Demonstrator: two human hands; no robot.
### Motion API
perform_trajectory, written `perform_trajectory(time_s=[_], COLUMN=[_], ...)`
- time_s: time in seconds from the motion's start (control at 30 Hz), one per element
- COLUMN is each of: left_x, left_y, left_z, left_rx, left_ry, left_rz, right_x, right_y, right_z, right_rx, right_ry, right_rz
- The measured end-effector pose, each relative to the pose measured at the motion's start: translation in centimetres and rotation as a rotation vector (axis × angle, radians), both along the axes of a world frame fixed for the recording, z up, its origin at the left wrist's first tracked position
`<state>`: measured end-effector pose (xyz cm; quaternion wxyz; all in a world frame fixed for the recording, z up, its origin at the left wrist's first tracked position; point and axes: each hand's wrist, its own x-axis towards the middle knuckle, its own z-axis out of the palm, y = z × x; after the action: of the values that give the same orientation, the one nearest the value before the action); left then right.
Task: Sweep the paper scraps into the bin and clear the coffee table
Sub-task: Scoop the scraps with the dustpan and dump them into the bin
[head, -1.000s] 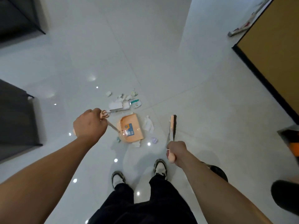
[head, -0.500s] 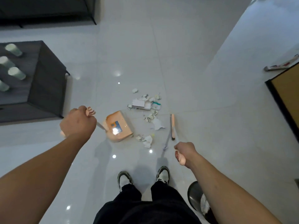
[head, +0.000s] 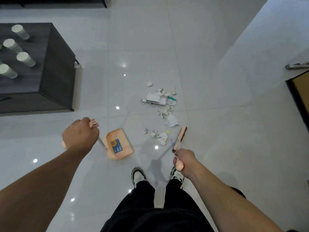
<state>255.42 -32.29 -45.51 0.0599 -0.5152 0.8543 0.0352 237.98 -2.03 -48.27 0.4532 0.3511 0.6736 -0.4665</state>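
The left hand (head: 80,133) gripped the dustpan (head: 119,144) handle; the right hand (head: 184,160) gripped the broom (head: 179,138). Since a moment before, the broom had swung right, to three o'clock of the scraps. The paper scraps (head: 161,104) lay at twelve o'clock, ready for sweeping. Cups (head: 25,58) waited on the coffee table (head: 55,67).

We stand on the floor (head: 217,148) with the dustpan (head: 119,144) ahead of our left foot and the broom head (head: 180,136) ahead of our right. Between them lies a small clump of paper scraps (head: 160,137); a larger heap (head: 160,99) lies farther ahead. Our left hand (head: 80,133) holds the dustpan's handle, our right hand (head: 184,160) the broom's. Far left stands the table (head: 55,67), with four cups (head: 25,58) on it.
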Motion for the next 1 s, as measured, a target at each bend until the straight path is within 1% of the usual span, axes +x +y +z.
perform_trajectory(time_s=[0.17, 0.3, 0.5, 0.6, 0.73, 0.93, 1.0], left_x=[0.1, 0.5, 1.5, 1.4, 1.1, 2.0, 2.4], left_y=[-2.1, -3.2, -4.7, -4.5, -3.8, -5.1, -5.5], left_z=[-0.6, -0.8, -1.0, -1.3, -2.0, -2.3, -2.5], left_rx=[-0.021, -0.024, -0.020, 0.025, 0.067, 0.098, 0.085], left_ry=[0.026, 0.042, 0.056, 0.072, 0.077, 0.062, 0.055], left_rz=[-0.049, -0.079, -0.070, -0.033, -0.059, -0.024, -0.024], right_x=[1.1, 0.8, 0.2, -0.2, -0.2, 3.0, 4.2], right_y=[-2.5, -3.3, -4.8, -5.4, -5.3, -5.4, -6.0], right_z=[-0.2, 0.1, 0.6, 0.0, -1.5, -3.4, -3.4], right_rx=[-0.013, -0.049, 0.068, 0.124, 0.174, 0.152, 0.126], right_ry=[-0.021, -0.053, 0.041, 0.103, 0.148, 0.072, 0.064], right_rz=[0.125, 0.163, 0.323, 0.444, 0.579, 0.855, 0.894])
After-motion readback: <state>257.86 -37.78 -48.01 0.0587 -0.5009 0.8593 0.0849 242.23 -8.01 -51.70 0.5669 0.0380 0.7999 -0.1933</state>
